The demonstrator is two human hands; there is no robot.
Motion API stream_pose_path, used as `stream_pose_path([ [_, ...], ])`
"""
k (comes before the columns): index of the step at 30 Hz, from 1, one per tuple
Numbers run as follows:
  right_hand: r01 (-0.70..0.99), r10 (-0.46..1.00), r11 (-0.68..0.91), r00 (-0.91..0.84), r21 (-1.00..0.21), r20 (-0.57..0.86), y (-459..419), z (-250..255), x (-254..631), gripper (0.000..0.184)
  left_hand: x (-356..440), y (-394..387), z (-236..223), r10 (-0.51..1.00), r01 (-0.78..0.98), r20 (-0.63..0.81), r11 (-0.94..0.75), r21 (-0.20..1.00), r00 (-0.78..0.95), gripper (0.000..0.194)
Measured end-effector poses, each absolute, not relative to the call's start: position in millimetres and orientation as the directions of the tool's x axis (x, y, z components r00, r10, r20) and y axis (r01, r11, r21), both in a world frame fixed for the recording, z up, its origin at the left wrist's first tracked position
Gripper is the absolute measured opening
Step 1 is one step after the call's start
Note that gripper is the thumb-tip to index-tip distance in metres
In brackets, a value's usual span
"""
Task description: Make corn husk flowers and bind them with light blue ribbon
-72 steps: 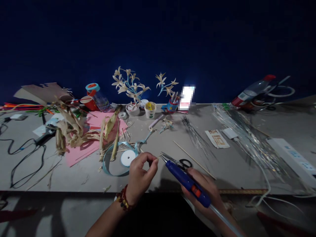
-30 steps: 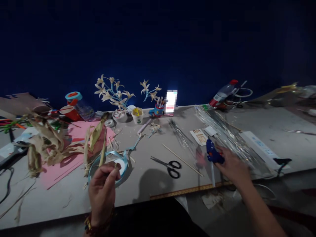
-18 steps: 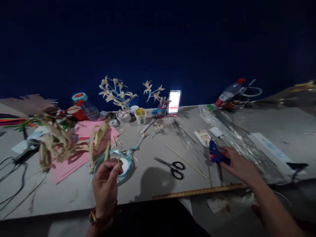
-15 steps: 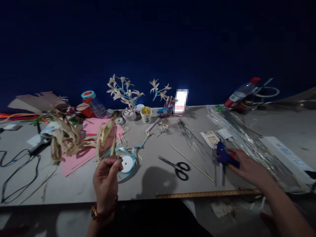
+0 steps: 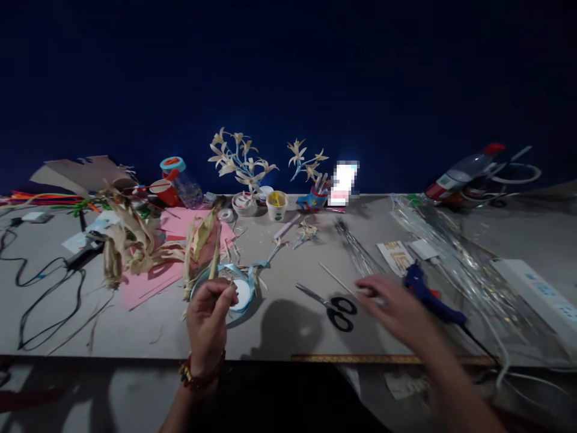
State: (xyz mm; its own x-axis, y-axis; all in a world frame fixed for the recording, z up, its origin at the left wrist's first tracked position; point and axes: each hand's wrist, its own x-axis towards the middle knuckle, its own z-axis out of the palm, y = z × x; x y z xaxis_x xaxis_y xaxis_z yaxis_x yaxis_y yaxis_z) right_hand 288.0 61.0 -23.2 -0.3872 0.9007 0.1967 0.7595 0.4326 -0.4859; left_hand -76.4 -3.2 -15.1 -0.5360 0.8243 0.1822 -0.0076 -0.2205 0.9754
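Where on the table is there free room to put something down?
Bare patches: between the ribbon and the scissors, and at right between the bottle and the power strip. Crowded: husks over pink paper at left, and the silver wires beside the glue gun.

Beaded bracelet [image 5: 201,374], dark red with yellowish beads, on left wrist; dark clothing [image 5: 288,394], seemingly plain.

A tiny pale piece [image 5: 231,281], mostly hidden, is pinched above the tabletop [image 5: 279,343]; black-handled scissors [image 5: 330,305] lie flat on it beside a thin, straight, partly hidden pale stick [image 5: 333,277]
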Motion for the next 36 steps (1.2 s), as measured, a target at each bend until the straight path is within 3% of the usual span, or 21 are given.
stream_pose_path([
  [3, 0.586, 0.747, 0.602, -0.654, -0.543, 0.122, 68, -19, 188, 0.014, -79, -7, -12, 0.821, -0.024, 0.205, -0.257, 0.966, -0.534, 0.015],
  [7, 0.620, 0.707, 0.629, -0.707, -0.469, 0.013, 85, -25, 108, 0.015, -88, -17, -14, 0.816, -0.026, 0.204, -0.259, 0.965, -0.541, 0.012],
  [11, 0.673, 0.733, 0.606, -0.680, -0.424, -0.030, 94, -37, 76, 0.018, -95, -20, -21, 0.845, -0.002, 0.134, -0.158, 0.987, -0.519, 0.015],
  [19, 0.778, 0.816, 0.502, -0.571, -0.379, -0.091, 89, -46, 74, 0.010, -89, -2, -29, 0.904, 0.103, 0.128, -0.094, 0.990, -0.408, 0.022],
  [24, 0.777, 0.853, 0.449, -0.520, -0.440, -0.048, 79, -36, 96, 0.008, -86, 2, -34, 0.928, 0.165, 0.150, -0.098, 0.981, -0.340, 0.018],
  [30, 0.660, 0.855, 0.410, -0.519, -0.629, 0.012, 63, -40, 110, 0.007, -80, 3, -28, 0.912, 0.307, 0.260, -0.161, 0.938, -0.316, 0.015],
  [36, 0.621, 0.848, 0.466, -0.516, -0.630, 0.119, 42, -61, 118, 0.016, -75, 6, -17, 0.898, 0.417, 0.349, -0.219, 0.882, -0.267, 0.014],
])
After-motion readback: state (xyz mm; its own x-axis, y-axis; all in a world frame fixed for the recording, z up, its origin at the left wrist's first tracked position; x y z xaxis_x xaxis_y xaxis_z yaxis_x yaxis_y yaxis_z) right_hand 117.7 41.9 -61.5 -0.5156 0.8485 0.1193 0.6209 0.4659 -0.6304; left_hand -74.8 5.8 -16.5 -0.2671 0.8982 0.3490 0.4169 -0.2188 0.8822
